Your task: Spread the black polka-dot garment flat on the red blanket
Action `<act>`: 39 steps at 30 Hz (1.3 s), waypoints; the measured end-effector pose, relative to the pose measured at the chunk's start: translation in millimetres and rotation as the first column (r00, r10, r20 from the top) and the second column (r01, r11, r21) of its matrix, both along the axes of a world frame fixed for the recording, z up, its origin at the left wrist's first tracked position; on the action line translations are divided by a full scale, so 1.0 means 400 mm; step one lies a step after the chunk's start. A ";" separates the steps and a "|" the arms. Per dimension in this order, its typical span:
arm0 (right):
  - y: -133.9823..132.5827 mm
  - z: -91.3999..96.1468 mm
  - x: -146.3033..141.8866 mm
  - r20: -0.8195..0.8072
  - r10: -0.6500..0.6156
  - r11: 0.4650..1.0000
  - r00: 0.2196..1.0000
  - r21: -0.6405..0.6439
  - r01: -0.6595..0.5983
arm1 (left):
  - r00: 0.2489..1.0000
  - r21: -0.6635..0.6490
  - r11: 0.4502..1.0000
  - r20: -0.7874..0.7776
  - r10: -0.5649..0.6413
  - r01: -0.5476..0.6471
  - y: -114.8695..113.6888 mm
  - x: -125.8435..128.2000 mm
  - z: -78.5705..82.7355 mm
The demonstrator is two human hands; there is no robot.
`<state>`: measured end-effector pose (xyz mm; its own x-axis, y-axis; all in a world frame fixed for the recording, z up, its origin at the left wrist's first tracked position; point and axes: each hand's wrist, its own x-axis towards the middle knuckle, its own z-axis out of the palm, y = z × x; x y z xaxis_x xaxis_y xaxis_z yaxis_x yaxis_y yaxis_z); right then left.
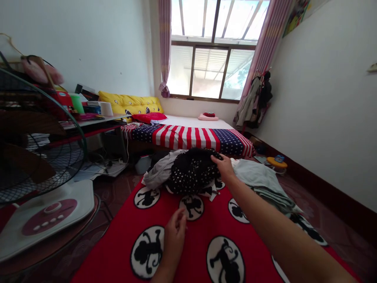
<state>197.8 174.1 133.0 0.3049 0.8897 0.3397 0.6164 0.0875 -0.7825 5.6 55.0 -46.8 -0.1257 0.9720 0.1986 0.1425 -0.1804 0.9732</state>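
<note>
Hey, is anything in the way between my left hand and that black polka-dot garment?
Nothing visible stands in the way. Between your left hand and the black polka-dot garment lies only the flat red monkey-print blanket. Your right hand rests on the garment's far side.

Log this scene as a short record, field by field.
Right hand: on the black polka-dot garment
Left hand: fingers loosely curled, over the red monkey-print blanket
Clothes nearby: grey garment left of the black one; pale green folded clothes to its right
Surroundings: stars-and-stripes bed cover ahead, window beyond it, standing fan at left
</note>
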 end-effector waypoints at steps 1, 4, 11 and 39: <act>-0.056 0.015 0.019 -0.092 0.020 0.998 0.996 0.059 -0.014 | 0.994 -0.006 0.998 0.091 0.063 -0.063 0.002 -0.007 -0.003; -0.268 0.001 0.096 -0.481 0.177 0.964 0.859 0.262 -0.052 | 0.936 0.007 0.975 0.279 0.213 -0.224 0.002 -0.030 -0.008; -0.672 -0.338 0.264 -0.221 -0.081 0.985 0.972 -0.169 0.043 | 0.945 0.037 0.988 0.300 0.134 -0.151 -0.004 -0.057 0.000; -0.551 -0.316 0.103 0.142 0.042 0.949 0.989 -0.315 0.005 | 0.750 0.178 0.942 -0.653 -0.104 0.285 -0.189 -0.145 0.083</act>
<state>239.1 -46.2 6.8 0.2555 0.9634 0.0812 0.7256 -0.1356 -0.6746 -52.5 -20.7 -13.5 0.3016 0.8648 0.4015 0.6362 -0.4962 0.5908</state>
